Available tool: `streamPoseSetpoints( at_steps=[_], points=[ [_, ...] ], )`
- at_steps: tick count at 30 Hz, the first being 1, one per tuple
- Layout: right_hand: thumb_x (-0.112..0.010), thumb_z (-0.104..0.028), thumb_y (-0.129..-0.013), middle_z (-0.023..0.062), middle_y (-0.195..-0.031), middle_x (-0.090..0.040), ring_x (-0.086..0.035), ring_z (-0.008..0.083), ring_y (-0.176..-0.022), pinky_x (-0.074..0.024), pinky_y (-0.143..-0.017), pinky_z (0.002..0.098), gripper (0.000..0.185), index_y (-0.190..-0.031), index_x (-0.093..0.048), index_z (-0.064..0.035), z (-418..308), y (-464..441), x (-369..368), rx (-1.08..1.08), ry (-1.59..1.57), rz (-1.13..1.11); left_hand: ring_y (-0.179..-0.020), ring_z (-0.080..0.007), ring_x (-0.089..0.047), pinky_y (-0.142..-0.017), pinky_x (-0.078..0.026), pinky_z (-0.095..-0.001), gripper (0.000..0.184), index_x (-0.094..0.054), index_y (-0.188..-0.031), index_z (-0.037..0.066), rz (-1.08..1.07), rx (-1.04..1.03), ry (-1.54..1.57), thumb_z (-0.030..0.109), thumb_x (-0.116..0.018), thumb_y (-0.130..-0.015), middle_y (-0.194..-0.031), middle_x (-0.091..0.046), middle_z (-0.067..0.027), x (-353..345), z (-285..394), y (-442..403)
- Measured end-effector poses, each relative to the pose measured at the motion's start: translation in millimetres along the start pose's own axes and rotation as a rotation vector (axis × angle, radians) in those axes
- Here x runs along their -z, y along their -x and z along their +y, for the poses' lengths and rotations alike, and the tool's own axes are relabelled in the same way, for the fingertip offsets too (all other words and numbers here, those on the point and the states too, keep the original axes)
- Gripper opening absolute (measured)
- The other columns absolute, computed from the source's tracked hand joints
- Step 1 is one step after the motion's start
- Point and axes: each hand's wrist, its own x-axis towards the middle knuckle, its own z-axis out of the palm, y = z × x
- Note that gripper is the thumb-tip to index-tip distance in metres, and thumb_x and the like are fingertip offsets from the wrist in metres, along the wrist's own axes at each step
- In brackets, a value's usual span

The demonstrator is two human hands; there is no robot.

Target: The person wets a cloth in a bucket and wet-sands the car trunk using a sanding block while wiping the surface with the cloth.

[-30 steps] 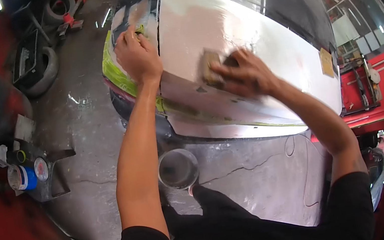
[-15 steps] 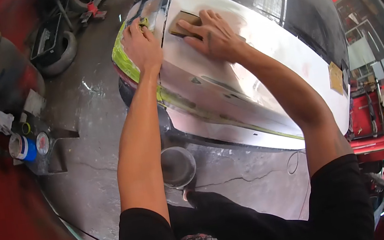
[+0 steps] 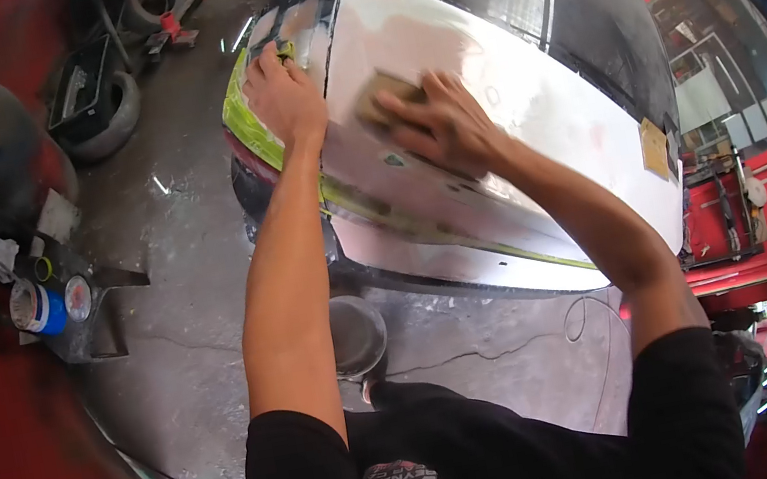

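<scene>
Tan block (image 3: 379, 95) on the pale panel (image 3: 529, 78), right hand (image 3: 447, 122) clasping it — looks light, stiff, likely best pinched by its sides — left hand (image 3: 286, 104) curled at the green corner (image 3: 249, 128), grip unclear.

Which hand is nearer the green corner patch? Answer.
Left: the left hand is by the green patch at its right edge, the right hand farther right, on a tan pad.

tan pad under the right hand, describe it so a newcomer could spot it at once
Start at the car, then its broad whitish panel. Toward the panel's left in this view, the right hand holds a tan pad, blurred. Unlike the tan piece at the panel's far right, this one is under a hand.
</scene>
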Motion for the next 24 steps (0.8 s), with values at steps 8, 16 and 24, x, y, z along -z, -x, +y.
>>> streamPoseSetpoints(
  at_steps=[8, 16, 24],
  points=[
    [-0.073, -0.034, -0.099, 0.0207, -0.105, -0.057, -0.055, 0.0377, -0.105, -0.0467, -0.093, 0.0472, 0.052, -0.148, -0.07, -0.0187, 30, -50, -25, -0.055, 0.025, 0.111, -0.126, -0.0407, -0.058, -0.104, -0.047, -0.0543, 0.043, -0.063, -0.144, 0.014, -0.006, 0.013, 0.045, 0.014, -0.067, -0.101, -0.137, -0.063, -0.0149, 0, -5, 1],
    [-0.067, -0.038, -0.104, 0.0205, -0.107, -0.058, -0.058, 0.0369, -0.101, -0.0476, -0.095, 0.0462, 0.046, -0.149, -0.068, -0.025, 37, -42, -17, -0.032, 0.071, 0.058, -0.127, -0.041, -0.057, -0.103, -0.047, -0.0545, 0.041, -0.063, -0.143, 0.013, -0.029, 0.008, 0.055, 0.011, -0.065, -0.101, -0.138, -0.063, -0.0156, 0, -6, 3],
    [-0.069, -0.038, -0.103, 0.0204, -0.111, -0.057, -0.057, 0.038, -0.101, -0.0474, -0.095, 0.0481, 0.043, -0.145, -0.071, -0.0283, 29, 29, -6, 0.146, -0.028, -0.006, -0.122, -0.0419, -0.06, -0.101, -0.048, -0.0542, 0.038, -0.065, -0.138, 0.01, 0.022, -0.045, 0.046, 0.01, -0.066, -0.101, -0.133, -0.065, -0.0179, -2, -7, -1]
  ],
)
